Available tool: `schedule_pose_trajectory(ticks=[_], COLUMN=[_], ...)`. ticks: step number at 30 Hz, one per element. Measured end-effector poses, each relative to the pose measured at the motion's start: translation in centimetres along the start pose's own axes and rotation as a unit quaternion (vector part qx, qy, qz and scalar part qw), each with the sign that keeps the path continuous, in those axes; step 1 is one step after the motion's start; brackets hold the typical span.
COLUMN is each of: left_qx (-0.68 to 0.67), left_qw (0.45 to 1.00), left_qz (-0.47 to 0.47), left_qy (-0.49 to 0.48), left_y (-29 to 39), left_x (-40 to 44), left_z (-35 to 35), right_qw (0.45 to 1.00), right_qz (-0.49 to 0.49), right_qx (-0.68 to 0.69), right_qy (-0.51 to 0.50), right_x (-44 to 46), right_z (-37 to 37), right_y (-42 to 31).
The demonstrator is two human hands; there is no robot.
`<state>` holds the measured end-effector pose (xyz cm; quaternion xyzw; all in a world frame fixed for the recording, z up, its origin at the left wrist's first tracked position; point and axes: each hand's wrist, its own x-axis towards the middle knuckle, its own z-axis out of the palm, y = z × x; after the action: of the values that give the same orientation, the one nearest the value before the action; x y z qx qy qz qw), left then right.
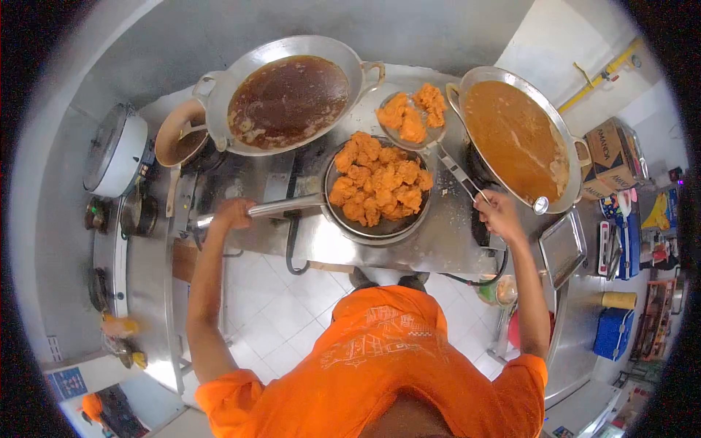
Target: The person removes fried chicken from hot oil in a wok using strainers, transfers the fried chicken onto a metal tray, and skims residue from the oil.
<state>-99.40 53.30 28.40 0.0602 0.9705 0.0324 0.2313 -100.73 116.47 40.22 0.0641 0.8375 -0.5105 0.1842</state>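
My left hand [234,214] is closed round the metal handle [285,205] of a round strainer. Fried chicken pieces [378,182] are heaped in that strainer, which rests over a metal bowl on the steel counter. In my right hand [498,213] is the end of the long handle [458,169] of a skimmer. Its flat round head [431,136] carries several more fried pieces [412,124] and is just behind the heaped strainer, between two large pans.
A wide pan of dark oil [288,98] stands at the back left, another of lighter brown oil [511,135] at the right with a thermometer [540,205] on its rim. A smaller pan [179,139], a white pot [120,157], a tray [563,248] and a cardboard box [610,157] surround them.
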Motion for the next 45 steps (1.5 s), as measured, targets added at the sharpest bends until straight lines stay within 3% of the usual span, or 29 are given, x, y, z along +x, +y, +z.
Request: schedule_pose_trajectory(ticks=[3,9,13,19,21,31,45], left_qx=[0.030,0.045,0.023,0.032,0.042,-0.007,-0.022], left_qw=[0.996,0.998,0.999,0.998,0.995,0.998,0.996], left_qz=[0.076,0.025,0.031,0.013,-0.002,0.042,0.029], left_qy=[0.034,-0.045,-0.021,-0.053,-0.086,-0.053,-0.078], left_y=[-1.4,-2.4,-3.1,-3.0,-2.6,-2.6,-1.9], left_x=[1.2,3.4,3.6,4.0,4.0,3.1,2.6], left_z=[-1.8,-2.8,-2.0,-2.2,-3.0,-1.8,-2.6], right_qw=[0.986,0.960,0.966,0.954,0.951,0.945,0.915], right_qz=[-0.111,-0.164,-0.105,-0.151,-0.136,-0.087,-0.144], right_qx=[-0.103,-0.198,-0.202,-0.225,-0.240,-0.273,-0.313], right_qy=[0.062,0.113,0.121,0.127,0.138,0.156,0.211], right_x=[3.9,5.2,5.6,6.9,7.1,8.1,8.5], right_z=[0.7,1.7,1.3,1.5,1.6,2.0,3.2], right_y=[6.6,9.4,11.0,12.6,12.9,13.2,14.2])
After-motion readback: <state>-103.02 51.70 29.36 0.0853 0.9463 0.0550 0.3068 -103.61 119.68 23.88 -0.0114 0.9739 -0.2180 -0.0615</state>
